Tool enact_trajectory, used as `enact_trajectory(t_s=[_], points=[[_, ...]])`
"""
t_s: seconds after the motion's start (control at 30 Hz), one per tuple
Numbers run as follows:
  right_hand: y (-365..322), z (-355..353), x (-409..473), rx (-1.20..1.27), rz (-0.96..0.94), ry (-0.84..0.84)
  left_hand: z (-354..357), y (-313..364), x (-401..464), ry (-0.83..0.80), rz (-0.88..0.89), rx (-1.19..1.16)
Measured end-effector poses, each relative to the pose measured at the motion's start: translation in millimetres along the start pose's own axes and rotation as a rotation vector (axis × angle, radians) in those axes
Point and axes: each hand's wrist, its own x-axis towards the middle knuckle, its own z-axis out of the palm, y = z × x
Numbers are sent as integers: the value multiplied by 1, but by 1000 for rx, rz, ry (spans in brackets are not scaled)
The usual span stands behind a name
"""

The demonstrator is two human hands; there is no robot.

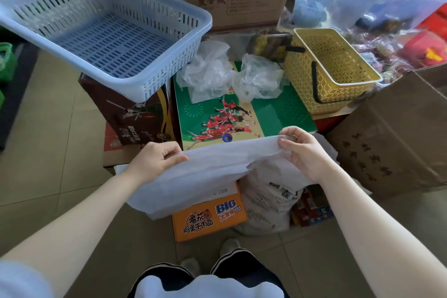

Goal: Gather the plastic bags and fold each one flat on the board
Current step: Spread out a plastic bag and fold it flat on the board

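A pale blue slotted basket [101, 29] sits tilted on top of a dark brown carton [130, 113] at the far left. Below it, the person's left hand [154, 159] pinches the left end of a white plastic bag [193, 176] between thumb and fingers. The bag is stretched flat between both hands, held in the air over the near edge of a green printed board [275, 113] that shows figures in red kit. At the far end of the board lie two crumpled clear plastic bags, one on the left [205, 72] and one just beside it on the right [258, 77]. Beneath the held bag, an orange noodle box [210, 218] stands on the floor next to a white printed sack [268, 201]. The right hand [302, 150] grips the bag's right end, fingers curled around the gathered plastic. Further right, a yellow lattice basket [338, 65] with a dark handle rests beside the board, and a brown cardboard box [396, 133] stands at the right edge.
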Motion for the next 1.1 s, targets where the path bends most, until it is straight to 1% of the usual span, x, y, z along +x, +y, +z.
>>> enact_trajectory(t_s=[0.03, 0.13, 0.2, 0.23, 0.27, 0.3, 0.33, 0.4, 0.47, 0.53, 0.57, 0.63, 0.73, 0.8, 0.83, 0.9, 0.93, 1.03, 1.1], points=[[0, -2, 0, -135, -22, 24, -1, -1, 0, 7, 8, 20], [1, -3, 1, -722, -130, 127, 0, -5, 2, 12, 27, 105], [0, 1, 5, -1011, -175, 177, 4, -2, 4, -1, 41, 154], [-2, 5, 7, -1155, -182, 165, 6, 1, 6, -10, 56, 164], [-3, 12, 6, -1286, -186, 117, 7, 5, 8, -17, 80, 164], [-5, 22, 5, -1376, -212, 46, 8, 9, 10, -18, 118, 154], [-6, 35, 3, -1409, -253, -46, 8, 14, 12, -18, 163, 145], [-6, 60, -3, -1360, -344, -242, 9, 26, 17, -21, 269, 134], [-6, 75, -4, -1263, -416, -326, 11, 37, 21, -25, 366, 125], [-10, 74, 0, -1212, -466, -313, 10, 42, 26, -36, 405, 144], [-13, 67, 3, -1202, -454, -288, 9, 41, 29, -50, 397, 169], [-16, 49, 8, -1217, -376, -249, 4, 34, 35, -108, 329, 273], [-17, 18, 15, -1218, -291, -171, 4, 24, 46, -208, 185, 526], [-21, 5, 23, -1176, -242, -147, 5, 25, 60, -207, 127, 644], [-26, 0, 30, -1164, -216, -136, 6, 28, 69, -180, 102, 665], [-44, -6, 49, -1173, -195, -60, 1, 41, 94, -54, 82, 674], [-57, -8, 60, -1185, -251, 19, -3, 51, 108, 52, 110, 665], [-112, -12, 86, -1148, -583, 316, -25, 93, 149, 433, 285, 564], [-149, -13, 93, -1087, -776, 410, -42, 122, 168, 617, 389, 542]])
